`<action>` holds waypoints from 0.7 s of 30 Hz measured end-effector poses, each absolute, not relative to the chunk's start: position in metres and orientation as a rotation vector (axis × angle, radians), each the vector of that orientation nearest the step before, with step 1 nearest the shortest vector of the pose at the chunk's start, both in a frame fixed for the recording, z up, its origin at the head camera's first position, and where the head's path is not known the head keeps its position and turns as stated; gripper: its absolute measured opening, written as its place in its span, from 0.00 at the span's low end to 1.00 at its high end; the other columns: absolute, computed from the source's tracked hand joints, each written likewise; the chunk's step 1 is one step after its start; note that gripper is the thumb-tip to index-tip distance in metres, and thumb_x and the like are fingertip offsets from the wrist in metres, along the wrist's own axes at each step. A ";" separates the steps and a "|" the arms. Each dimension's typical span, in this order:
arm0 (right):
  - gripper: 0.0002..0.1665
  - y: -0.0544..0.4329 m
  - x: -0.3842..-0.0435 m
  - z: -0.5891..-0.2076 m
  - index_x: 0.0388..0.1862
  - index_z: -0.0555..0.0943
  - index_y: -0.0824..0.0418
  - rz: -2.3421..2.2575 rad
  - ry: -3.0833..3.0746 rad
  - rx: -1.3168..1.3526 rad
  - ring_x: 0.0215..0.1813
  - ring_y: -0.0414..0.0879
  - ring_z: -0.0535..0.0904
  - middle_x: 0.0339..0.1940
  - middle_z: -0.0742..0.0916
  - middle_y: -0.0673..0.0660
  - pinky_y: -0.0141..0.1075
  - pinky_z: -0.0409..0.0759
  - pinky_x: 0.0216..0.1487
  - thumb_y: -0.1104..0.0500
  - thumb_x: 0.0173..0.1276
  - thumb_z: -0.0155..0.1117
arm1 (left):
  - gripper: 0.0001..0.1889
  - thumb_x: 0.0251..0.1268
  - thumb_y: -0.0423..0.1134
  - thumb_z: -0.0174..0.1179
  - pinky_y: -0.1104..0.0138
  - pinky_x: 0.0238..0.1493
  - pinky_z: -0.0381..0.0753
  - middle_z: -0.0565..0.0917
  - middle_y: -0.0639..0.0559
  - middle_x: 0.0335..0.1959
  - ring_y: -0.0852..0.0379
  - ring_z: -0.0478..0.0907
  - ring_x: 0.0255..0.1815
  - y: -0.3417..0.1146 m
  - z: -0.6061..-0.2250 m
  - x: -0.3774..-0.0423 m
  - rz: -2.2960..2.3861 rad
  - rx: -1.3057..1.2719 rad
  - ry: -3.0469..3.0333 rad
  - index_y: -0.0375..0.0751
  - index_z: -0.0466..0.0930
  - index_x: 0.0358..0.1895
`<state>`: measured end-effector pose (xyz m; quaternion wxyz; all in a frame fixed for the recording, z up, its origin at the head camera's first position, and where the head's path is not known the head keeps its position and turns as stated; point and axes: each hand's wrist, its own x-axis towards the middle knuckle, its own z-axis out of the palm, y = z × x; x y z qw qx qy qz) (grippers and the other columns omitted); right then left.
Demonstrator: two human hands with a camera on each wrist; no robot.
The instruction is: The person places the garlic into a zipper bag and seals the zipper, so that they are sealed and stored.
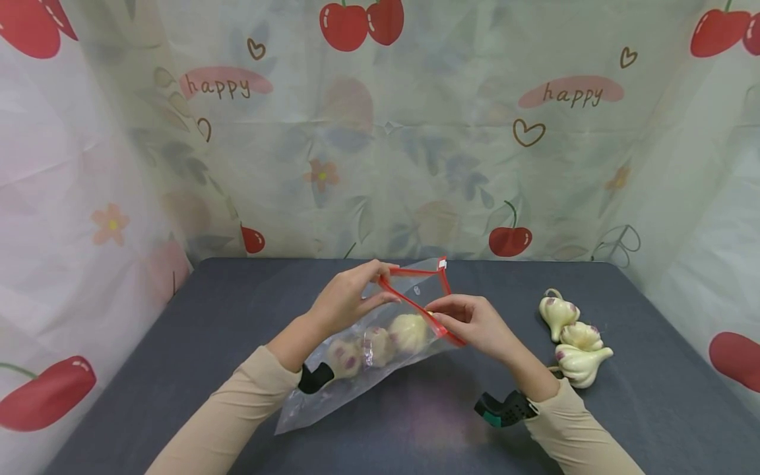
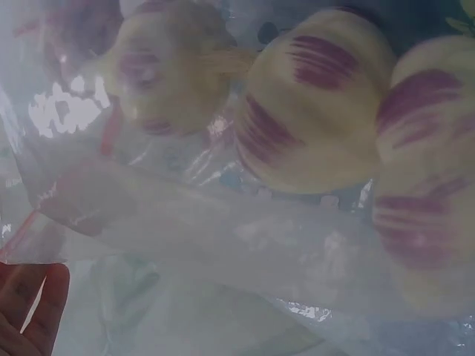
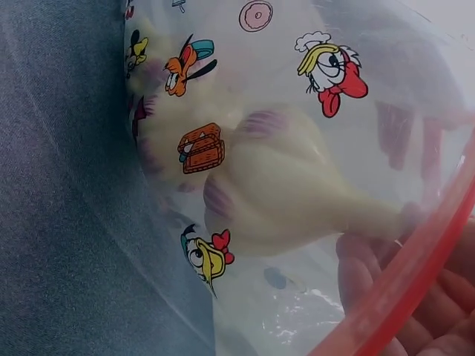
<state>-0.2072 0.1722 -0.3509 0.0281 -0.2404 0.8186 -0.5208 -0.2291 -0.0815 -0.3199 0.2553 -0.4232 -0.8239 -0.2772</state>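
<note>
A clear zip bag (image 1: 368, 389) with a red zip rim slants across the table, its mouth facing up and right. Several cream garlic bulbs with purple patches, such as this garlic bulb (image 2: 319, 104), lie inside it. My left hand (image 1: 350, 297) pinches the rim on the left of the mouth. At the right side of the mouth, my right hand (image 1: 475, 323) has its fingers inside the rim, holding the stem of the uppermost garlic bulb (image 3: 274, 185). The red rim partly covers these fingers in the right wrist view.
A bunch of garlic bulbs (image 1: 582, 336) lies on the dark table (image 1: 237, 303) to the right, near my right forearm. A printed curtain (image 1: 392, 165) hangs behind and at both sides. Each wrist wears a black strap (image 1: 505, 409).
</note>
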 end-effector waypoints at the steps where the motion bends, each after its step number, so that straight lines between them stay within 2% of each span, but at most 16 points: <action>1: 0.15 0.172 -0.207 -0.351 0.49 0.80 0.66 -1.593 2.528 -0.740 0.34 0.35 0.82 0.41 0.86 0.65 0.31 0.79 0.35 0.60 0.66 0.61 | 0.17 0.51 0.40 0.68 0.69 0.37 0.81 0.82 0.51 0.36 0.56 0.83 0.38 -0.081 -0.320 -0.229 -0.756 -1.151 -2.236 0.42 0.72 0.39; 7: 0.15 0.173 -0.207 -0.349 0.49 0.80 0.65 -1.513 2.535 -0.722 0.30 0.37 0.79 0.39 0.86 0.64 0.32 0.77 0.30 0.59 0.66 0.61 | 0.17 0.50 0.41 0.69 0.69 0.38 0.81 0.81 0.53 0.34 0.57 0.83 0.38 -0.081 -0.319 -0.228 -0.757 -1.157 -2.232 0.42 0.72 0.40; 12: 0.15 0.176 -0.206 -0.347 0.48 0.81 0.63 -1.517 2.605 -0.723 0.37 0.35 0.82 0.43 0.86 0.61 0.32 0.80 0.38 0.57 0.65 0.62 | 0.17 0.50 0.41 0.69 0.68 0.39 0.81 0.81 0.53 0.34 0.57 0.83 0.38 -0.082 -0.320 -0.228 -0.749 -1.156 -2.227 0.41 0.72 0.40; 19: 0.14 0.184 -0.202 -0.340 0.48 0.81 0.60 -1.550 2.656 -0.695 0.40 0.37 0.82 0.48 0.85 0.59 0.33 0.79 0.40 0.56 0.65 0.62 | 0.18 0.51 0.41 0.68 0.68 0.39 0.81 0.81 0.53 0.34 0.57 0.83 0.38 -0.083 -0.320 -0.228 -0.739 -1.146 -2.236 0.41 0.72 0.41; 21: 0.14 0.186 -0.202 -0.340 0.48 0.81 0.60 -1.547 2.667 -0.692 0.43 0.38 0.82 0.48 0.85 0.59 0.32 0.79 0.43 0.56 0.65 0.62 | 0.18 0.50 0.41 0.68 0.69 0.39 0.81 0.81 0.53 0.34 0.57 0.83 0.38 -0.084 -0.320 -0.228 -0.736 -1.146 -2.233 0.41 0.72 0.41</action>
